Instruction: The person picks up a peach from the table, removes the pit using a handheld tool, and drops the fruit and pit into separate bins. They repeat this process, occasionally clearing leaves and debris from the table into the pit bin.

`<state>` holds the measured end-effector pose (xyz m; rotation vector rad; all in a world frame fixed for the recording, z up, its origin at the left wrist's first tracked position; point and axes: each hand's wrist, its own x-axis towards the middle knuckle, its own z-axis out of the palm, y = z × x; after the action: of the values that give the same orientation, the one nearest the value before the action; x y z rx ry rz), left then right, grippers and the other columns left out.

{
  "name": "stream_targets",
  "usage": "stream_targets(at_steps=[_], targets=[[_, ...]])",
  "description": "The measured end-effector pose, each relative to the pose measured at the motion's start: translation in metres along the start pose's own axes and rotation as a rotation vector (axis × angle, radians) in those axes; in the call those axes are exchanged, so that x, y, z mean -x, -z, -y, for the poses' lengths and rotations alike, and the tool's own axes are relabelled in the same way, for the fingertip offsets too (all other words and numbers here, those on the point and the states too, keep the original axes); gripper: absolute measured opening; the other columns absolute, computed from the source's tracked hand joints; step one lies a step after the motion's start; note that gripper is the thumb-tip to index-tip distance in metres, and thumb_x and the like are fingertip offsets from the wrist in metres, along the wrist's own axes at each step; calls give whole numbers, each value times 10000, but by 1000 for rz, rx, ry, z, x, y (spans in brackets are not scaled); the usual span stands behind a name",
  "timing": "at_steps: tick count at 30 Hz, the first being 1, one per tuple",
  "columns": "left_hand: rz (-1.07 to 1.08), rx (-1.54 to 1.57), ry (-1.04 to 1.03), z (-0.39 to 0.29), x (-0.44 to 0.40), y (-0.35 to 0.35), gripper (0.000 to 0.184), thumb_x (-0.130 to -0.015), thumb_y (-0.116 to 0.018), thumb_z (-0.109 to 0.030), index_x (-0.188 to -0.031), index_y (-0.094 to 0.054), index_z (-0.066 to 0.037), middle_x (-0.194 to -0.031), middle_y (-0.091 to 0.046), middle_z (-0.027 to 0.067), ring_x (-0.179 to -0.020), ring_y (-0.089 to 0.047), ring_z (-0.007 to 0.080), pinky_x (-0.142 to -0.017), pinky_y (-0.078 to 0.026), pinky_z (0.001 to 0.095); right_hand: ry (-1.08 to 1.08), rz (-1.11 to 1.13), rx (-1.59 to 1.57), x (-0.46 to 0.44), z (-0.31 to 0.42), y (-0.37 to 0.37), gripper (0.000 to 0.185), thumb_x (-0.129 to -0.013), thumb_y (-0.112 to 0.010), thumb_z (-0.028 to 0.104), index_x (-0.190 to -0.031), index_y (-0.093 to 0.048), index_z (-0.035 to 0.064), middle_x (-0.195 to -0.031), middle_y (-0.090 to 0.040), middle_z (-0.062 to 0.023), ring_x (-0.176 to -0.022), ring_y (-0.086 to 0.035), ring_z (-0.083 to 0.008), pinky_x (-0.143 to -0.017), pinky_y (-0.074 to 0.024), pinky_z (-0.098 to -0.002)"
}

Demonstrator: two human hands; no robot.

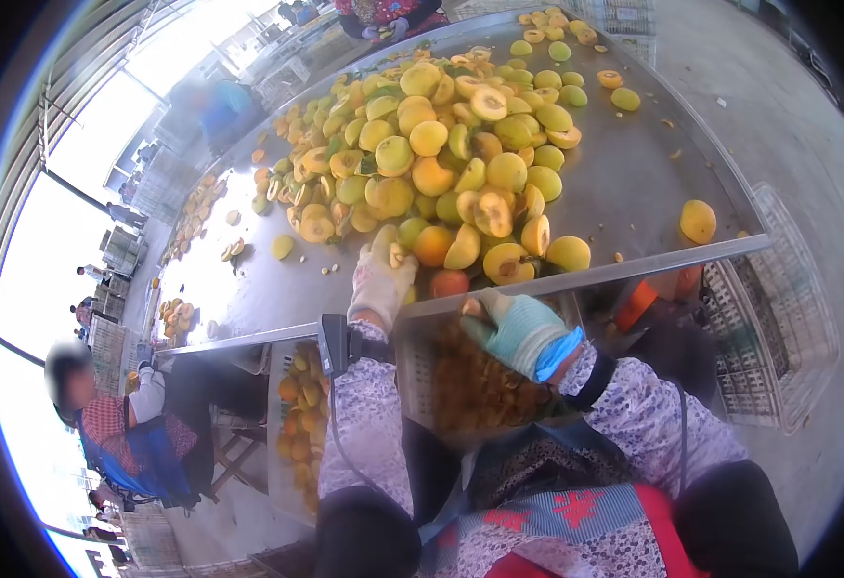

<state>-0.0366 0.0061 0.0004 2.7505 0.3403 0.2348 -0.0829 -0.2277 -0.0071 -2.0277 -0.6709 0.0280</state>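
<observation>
My left hand [383, 277], in a pale, stained work glove, is at the near edge of the metal table [624, 217]. Its fingers are closed on a yellow apricot half [398, 255], beside the heaped fruit. Just past the table edge is my right hand [518, 332], in a teal glove with a blue band at the wrist. Its fingers are curled, with a small brownish bit at their tips that I cannot make out. Whole and halved apricots [429, 138] form a big pile ahead of both hands. A reddish apricot [449, 282] lies between them at the edge.
Below the table edge stands a crate [422, 380] of brownish contents, blurred. A crate of apricots [301, 409] is to its left. Stacked plastic crates [773, 318] stand at right. One person [142, 414] sits at left; another person [393, 14] works across the table.
</observation>
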Motion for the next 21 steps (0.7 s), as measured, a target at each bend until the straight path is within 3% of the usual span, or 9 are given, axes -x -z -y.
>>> stream_targets(at_steps=[2, 4, 6, 8, 10, 11, 12, 14, 21], targets=[[-129, 504, 27, -5, 7, 8, 685, -791, -732, -265, -1391, -492, -40, -1260, -571, 203, -1033, -628, 334, -929, -497, 404, -9, -9, -28, -4, 5, -1, 300, -951, -611, 324, -970, -606, 25, -781, -659, -228, -770, -652, -422, -703, -509, -499], [-204, 534, -49, -6, 12, 12, 599, -802, -733, -165, -1338, -531, 9, -1213, -594, 174, -975, -640, 274, -870, -526, 343, -16, -18, -56, -8, 7, -8, 289, -948, -619, 308, -973, -601, 20, -797, -662, -223, -784, -655, -418, -703, -509, -492], [-90, 1391, 146, -26, 36, 17, 432, -909, -685, -128, -1297, -549, 7, -1028, -637, 87, -907, -652, 172, -796, -543, 277, 110, -150, -275, -13, 6, -20, 273, -949, -622, 288, -970, -583, 19, -779, -656, -225, -766, -656, -416, -678, -509, -486], [-99, 1382, 146, -35, 50, 14, 361, -987, -601, -184, -1288, -540, 7, -1077, -627, 101, -960, -639, 179, -830, -546, 296, 134, -166, -283, -18, 10, -25, 279, -954, -613, 294, -959, -570, 19, -727, -641, -229, -706, -646, -425, -639, -507, -492], [-283, 806, -309, -38, 57, 8, 364, -1033, -508, -246, -1297, -515, 3, -1163, -602, 121, -1028, -621, 195, -871, -544, 329, 63, -128, -113, -20, 13, -27, 278, -962, -598, 293, -934, -562, 18, -677, -622, -224, -654, -631, -428, -601, -497, -501], [-221, 1112, -231, -43, 64, 3, 429, -1038, -466, -344, -1300, -500, -5, -1214, -578, 135, -1064, -607, 241, -898, -534, 376, 62, -127, -111, -20, 9, -30, 278, -962, -598, 293, -934, -562, 18, -677, -622, -224, -654, -631, -428, -601, -497, -501], [-219, 1115, -231, -55, 69, 11, 429, -1038, -466, -344, -1300, -500, -5, -1214, -578, 135, -1064, -607, 241, -898, -534, 376, 61, -141, -106, -22, 3, -37, 279, -968, -586, 293, -932, -563, 17, -665, -615, -220, -646, -627, -427, -595, -493, -502], [-31, 1815, 136, -70, 76, 28, 482, -1014, -489, -401, -1297, -498, -10, -1205, -586, 151, -1047, -613, 289, -897, -531, 415, 62, -151, -100, -21, 2, -40, 280, -973, -575, 292, -929, -564, 16, -654, -609, -215, -639, -623, -425, -589, -490, -504], [-21, 1842, 60, -46, 73, 20, 508, -1001, -500, -436, -1264, -519, -2, -1187, -599, 165, -1061, -611, 299, -909, -525, 438, 103, -141, -40, -19, 11, -39, 322, -986, -544, 322, -896, -564, 13, -638, -602, -221, -620, -618, -420, -571, -488, -501]])
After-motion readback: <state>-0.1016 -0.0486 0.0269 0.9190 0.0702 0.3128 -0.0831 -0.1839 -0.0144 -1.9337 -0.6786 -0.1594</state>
